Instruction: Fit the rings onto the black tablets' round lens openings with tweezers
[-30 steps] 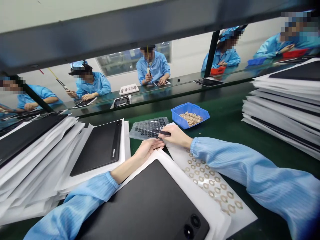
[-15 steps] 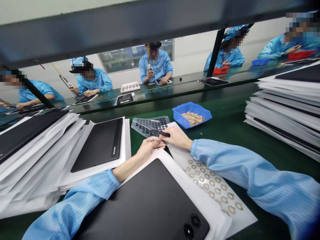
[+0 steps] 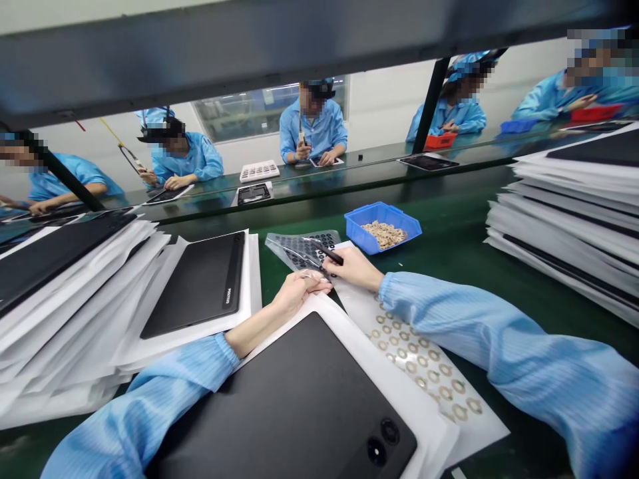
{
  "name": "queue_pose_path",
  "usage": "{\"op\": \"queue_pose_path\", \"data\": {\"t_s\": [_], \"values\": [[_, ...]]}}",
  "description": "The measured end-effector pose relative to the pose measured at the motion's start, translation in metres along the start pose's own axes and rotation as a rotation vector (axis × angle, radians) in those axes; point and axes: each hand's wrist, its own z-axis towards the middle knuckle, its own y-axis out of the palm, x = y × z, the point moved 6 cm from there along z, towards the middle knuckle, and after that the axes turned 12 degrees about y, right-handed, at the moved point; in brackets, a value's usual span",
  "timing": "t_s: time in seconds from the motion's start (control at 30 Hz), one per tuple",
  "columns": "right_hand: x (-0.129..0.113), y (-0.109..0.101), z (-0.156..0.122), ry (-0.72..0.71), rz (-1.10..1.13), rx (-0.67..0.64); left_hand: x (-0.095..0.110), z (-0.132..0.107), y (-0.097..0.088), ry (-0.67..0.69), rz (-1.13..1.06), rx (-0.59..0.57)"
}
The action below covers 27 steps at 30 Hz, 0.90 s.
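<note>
My right hand (image 3: 352, 267) is closed on black tweezers (image 3: 327, 253), whose tips point left toward the fingertips of my left hand (image 3: 298, 291). My left hand's fingers are curled and pinched together at the far corner of a black tablet back cover (image 3: 294, 406) lying on white foam; whatever it pinches is too small to make out. A clear sheet of dark round stickers (image 3: 304, 248) lies just beyond both hands. Under my right forearm lies a white sheet of ring-shaped stickers (image 3: 424, 366).
A blue bin (image 3: 382, 226) with small tan parts stands beyond my right hand. Another black cover (image 3: 200, 283) on foam sits left, beside a tall stack (image 3: 60, 293). A stack of foam-wrapped covers (image 3: 574, 213) rises at right. Several people in blue coats work across the bench.
My right hand has tilted the tweezers so the handle points up and back. My left fingers have curled tighter by the tweezer tips. The view has shifted slightly.
</note>
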Motion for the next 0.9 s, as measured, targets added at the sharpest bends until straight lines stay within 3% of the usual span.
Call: {"op": "queue_pose_path", "data": {"t_s": [0.2, 0.33, 0.4, 0.47, 0.53, 0.6, 0.7, 0.8, 0.9], "values": [[-0.016, -0.027, -0.011, 0.116, 0.151, -0.078, 0.011, -0.005, 0.003, -0.078, 0.166, -0.045], [-0.032, -0.039, -0.057, 0.195, 0.228, -0.235, 0.033, -0.032, -0.009, -0.159, 0.308, -0.153], [-0.038, -0.041, -0.09, 0.213, 0.262, -0.314, 0.048, -0.054, -0.018, -0.128, 0.446, -0.196], [-0.041, -0.04, -0.123, 0.245, 0.281, -0.387, 0.067, -0.078, -0.017, 0.149, 0.945, -0.348], [-0.041, -0.034, -0.154, 0.309, 0.289, -0.456, 0.075, -0.11, -0.002, 0.457, 1.241, -0.541], [-0.039, -0.027, -0.178, 0.385, 0.298, -0.483, 0.07, -0.141, 0.015, 0.659, 1.335, -0.71], [-0.033, -0.019, -0.198, 0.479, 0.33, -0.438, 0.048, -0.169, 0.032, 0.671, 1.323, -0.901], [-0.028, -0.016, -0.201, 0.516, 0.381, -0.37, 0.032, -0.173, 0.038, 0.575, 1.312, -0.935], [-0.027, -0.015, -0.199, 0.533, 0.381, -0.361, 0.029, -0.168, 0.039, 0.549, 1.301, -0.913]]}}
